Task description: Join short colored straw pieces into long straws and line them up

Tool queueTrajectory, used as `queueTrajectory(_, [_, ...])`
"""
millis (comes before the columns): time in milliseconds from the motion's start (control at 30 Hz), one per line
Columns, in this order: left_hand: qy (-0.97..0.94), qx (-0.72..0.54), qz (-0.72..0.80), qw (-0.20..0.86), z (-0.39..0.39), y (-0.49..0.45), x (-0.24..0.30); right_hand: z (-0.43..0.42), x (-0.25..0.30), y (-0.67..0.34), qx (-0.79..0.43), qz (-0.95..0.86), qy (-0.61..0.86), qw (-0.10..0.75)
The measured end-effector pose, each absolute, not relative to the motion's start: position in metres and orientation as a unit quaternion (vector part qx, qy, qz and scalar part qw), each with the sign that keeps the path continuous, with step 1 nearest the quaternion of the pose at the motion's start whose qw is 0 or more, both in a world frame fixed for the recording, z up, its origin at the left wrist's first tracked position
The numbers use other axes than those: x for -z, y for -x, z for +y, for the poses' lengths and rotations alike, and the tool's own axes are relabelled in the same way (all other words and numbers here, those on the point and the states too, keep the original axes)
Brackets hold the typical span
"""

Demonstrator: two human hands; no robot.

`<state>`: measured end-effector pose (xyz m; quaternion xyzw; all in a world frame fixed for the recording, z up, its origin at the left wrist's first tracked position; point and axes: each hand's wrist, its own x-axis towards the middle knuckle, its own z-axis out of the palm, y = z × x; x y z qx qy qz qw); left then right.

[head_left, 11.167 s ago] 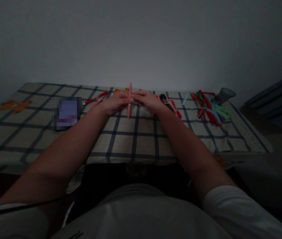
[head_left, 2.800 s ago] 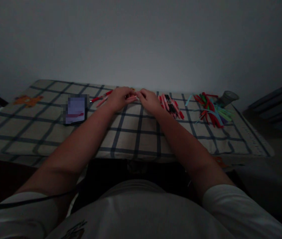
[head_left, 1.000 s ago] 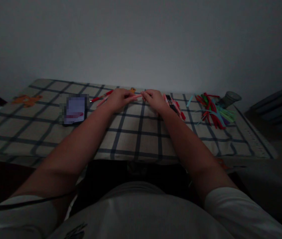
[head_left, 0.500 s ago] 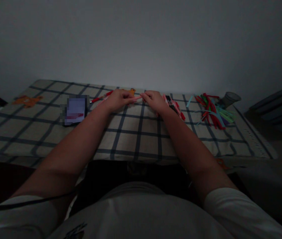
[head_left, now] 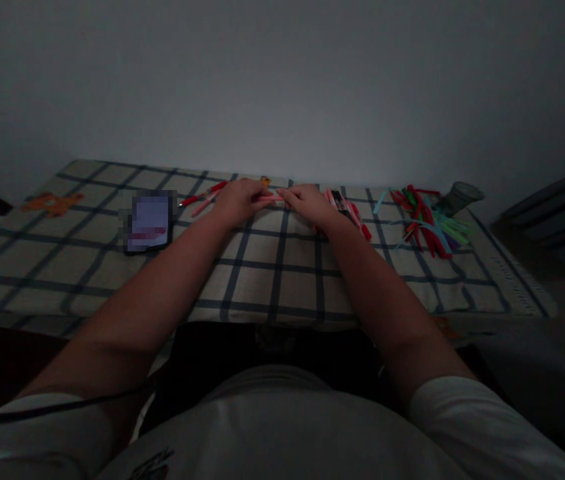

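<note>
A slim pink pen (head_left: 276, 198) spans the gap between my two hands, just above the far part of the table. My left hand (head_left: 243, 201) is closed around its left end, fingers curled. The other end is pinched by the thumb and fingers of my right hand (head_left: 305, 202). Just left of my left hand lie red and pink pens (head_left: 202, 197). Beside my right hand, partly behind its wrist, is a pile of pink, red and black pens (head_left: 348, 212).
A checked cloth (head_left: 252, 280) covers the table, which stands against a wall. At left lies a tablet-like device (head_left: 150, 223) with a lit screen, partly pixelated. Coloured strips (head_left: 427, 227) are heaped at right by a tilted, cup-like container (head_left: 462, 195).
My hands have shifted very slightly, and more of the pink pen shows by my left fingers. A pink pen left of that hand is now more exposed.
</note>
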<state>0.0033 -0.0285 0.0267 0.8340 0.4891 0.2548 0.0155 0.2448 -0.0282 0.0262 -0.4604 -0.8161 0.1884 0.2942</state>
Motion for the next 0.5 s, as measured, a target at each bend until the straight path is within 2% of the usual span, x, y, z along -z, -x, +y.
queueTrajectory(167, [-0.838,-0.254,0.482,0.021,-0.0315,-0.0038,-0.0304,-0.0284,-0.029,-0.2441,-0.164,-0.82,0.466,0.289])
queueTrajectory(500, [-0.861,-0.262,0.421,0.115,-0.0239,0.0038,-0.0258,-0.0262,-0.0273,-0.2456,-0.13,-0.833,0.451,0.294])
